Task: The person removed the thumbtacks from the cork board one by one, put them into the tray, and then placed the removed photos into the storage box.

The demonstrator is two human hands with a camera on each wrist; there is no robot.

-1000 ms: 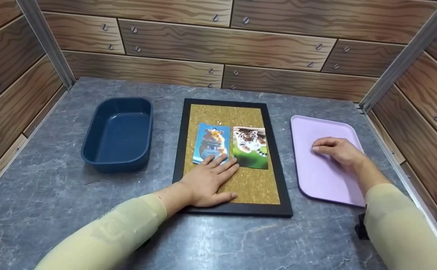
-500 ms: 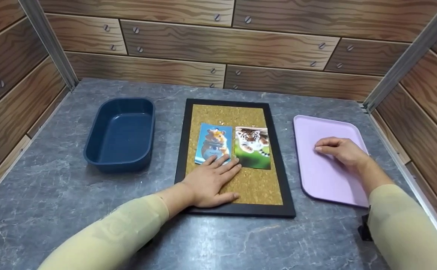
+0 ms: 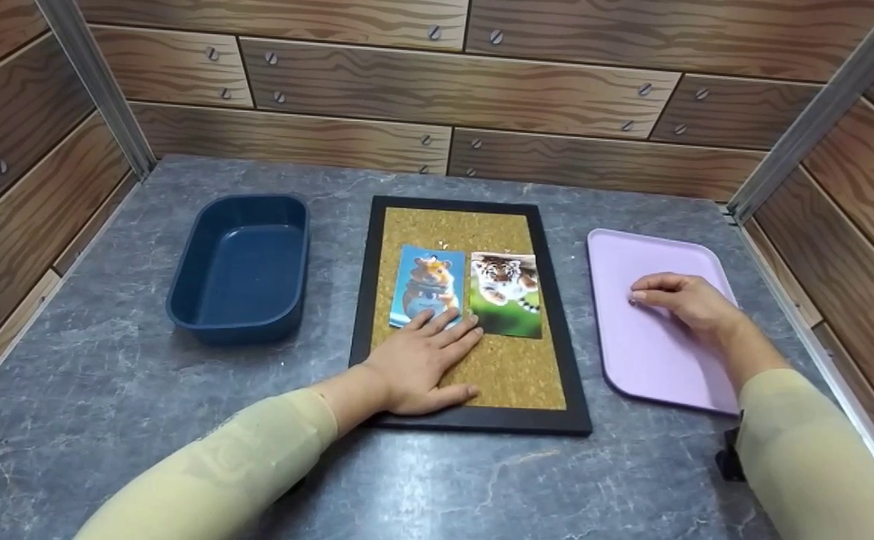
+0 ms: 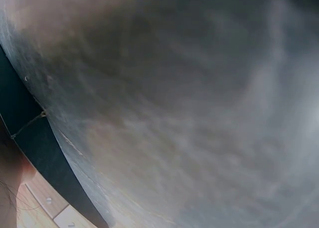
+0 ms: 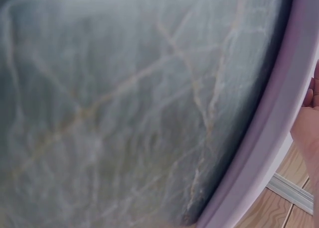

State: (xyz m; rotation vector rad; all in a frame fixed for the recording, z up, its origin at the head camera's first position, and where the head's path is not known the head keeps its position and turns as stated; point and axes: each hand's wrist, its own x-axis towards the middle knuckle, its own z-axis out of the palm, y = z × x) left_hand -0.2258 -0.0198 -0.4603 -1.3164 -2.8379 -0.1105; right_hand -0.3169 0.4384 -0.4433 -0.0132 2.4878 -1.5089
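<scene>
Our left hand [image 3: 421, 367] lies spread flat on the blue paper hamster card [image 3: 430, 281] and black-framed cork board [image 3: 515, 375] midway across the desk [image 3: 482, 487], while our right hand [image 3: 688, 306] pinches a tiny dark object [image 3: 632, 301], which could drop if we slacken, over the lilac rectangular tray [image 3: 624, 352] near the desk's right edge, no writing legible.

Left fingers [image 3: 453, 331] hid part of the hamster picture [image 3: 429, 280]. The item [image 3: 632, 301] at the right fingers [image 3: 659, 281] was too small to tell.
</scene>
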